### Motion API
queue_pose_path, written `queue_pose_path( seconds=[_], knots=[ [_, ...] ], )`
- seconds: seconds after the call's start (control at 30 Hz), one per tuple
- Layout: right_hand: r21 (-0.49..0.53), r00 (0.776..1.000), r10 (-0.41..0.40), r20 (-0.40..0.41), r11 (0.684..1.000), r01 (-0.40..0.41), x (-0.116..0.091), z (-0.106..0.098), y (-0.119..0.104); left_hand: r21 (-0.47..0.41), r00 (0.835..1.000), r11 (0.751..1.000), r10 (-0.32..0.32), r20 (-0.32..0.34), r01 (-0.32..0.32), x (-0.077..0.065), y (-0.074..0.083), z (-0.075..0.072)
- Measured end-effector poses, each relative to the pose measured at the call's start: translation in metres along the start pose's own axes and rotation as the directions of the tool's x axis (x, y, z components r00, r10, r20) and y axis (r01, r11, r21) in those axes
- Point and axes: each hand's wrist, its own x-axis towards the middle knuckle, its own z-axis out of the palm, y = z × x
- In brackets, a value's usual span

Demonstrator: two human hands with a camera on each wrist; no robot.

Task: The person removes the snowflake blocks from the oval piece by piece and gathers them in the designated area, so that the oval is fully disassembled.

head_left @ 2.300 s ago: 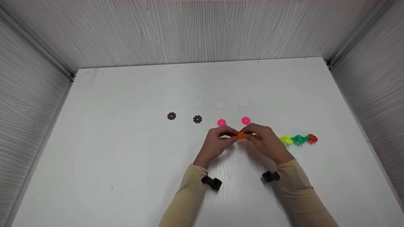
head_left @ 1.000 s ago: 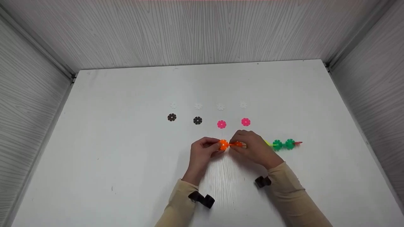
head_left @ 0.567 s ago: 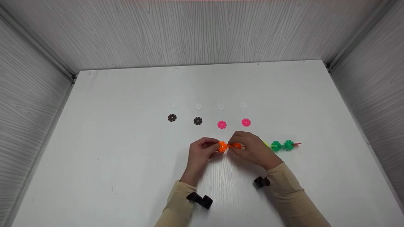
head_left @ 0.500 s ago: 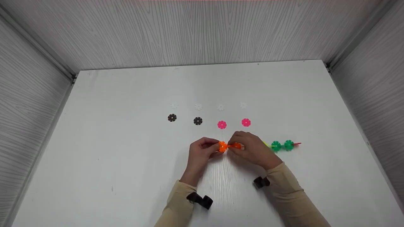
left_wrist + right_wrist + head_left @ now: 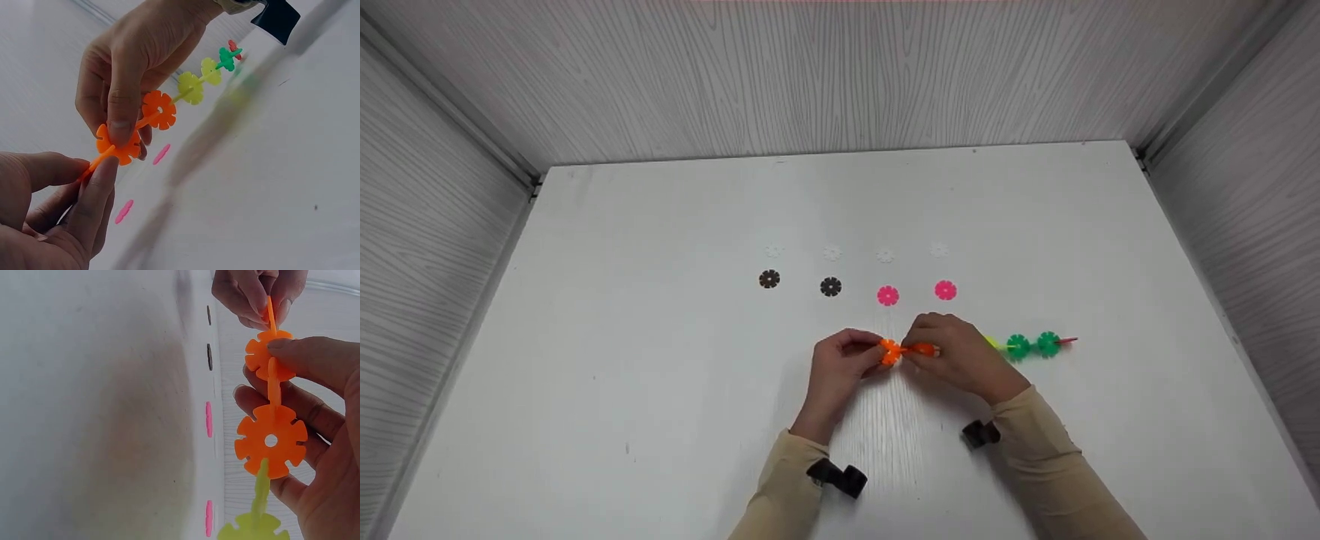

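Observation:
A chain of slotted flower-shaped plastic discs runs between and beyond my hands, each disc set crosswise to its neighbour. My left hand (image 5: 836,371) pinches the orange end disc (image 5: 891,352) between thumb and fingers. On the adjoining orange disc (image 5: 259,357), my right hand (image 5: 964,356) has a thumb-and-finger grip, and the two discs meet at their slots. Past the right hand come more orange, then yellow discs (image 5: 191,88), green discs (image 5: 1048,344) and a red disc (image 5: 1067,340) at the far end. In the head view the right hand hides the chain's middle.
Behind the hands, two pink discs (image 5: 888,295) and two dark discs (image 5: 831,286) lie flat on the white table (image 5: 622,337). Several white discs (image 5: 885,256) form a row behind those, faint against the tabletop. Wood-grain panels (image 5: 840,82) enclose the back and sides.
Compared with 2.3 seconds ago, both hands have moved left and nearer the body, drawing the chain left, and the orange end disc shows more. Over the last second they stay almost still.

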Motion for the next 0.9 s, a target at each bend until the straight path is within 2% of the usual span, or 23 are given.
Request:
queue_pose_path(
  seconds=[0.33,0.67,0.9],
  knots=[
    [0.026,0.998,-0.059,-0.01,0.998,0.059,-0.0024,0.0001,0.0014,0.042,1.0,0.999,0.004,-0.01,-0.003,-0.0008,-0.0008,-0.0017],
    [0.002,0.998,-0.035,0.058,0.999,0.035,-0.0046,-0.0022,0.0019,0.067,0.998,0.996,-0.065,-0.018,0.066,-0.0016,0.006,-0.0022],
    [0.017,0.997,-0.033,0.07,0.999,0.032,-0.0021,-0.0046,-0.0006,0.032,0.995,0.995,-0.097,-0.007,0.097,0.0014,0.0038,-0.0067]
  ],
)
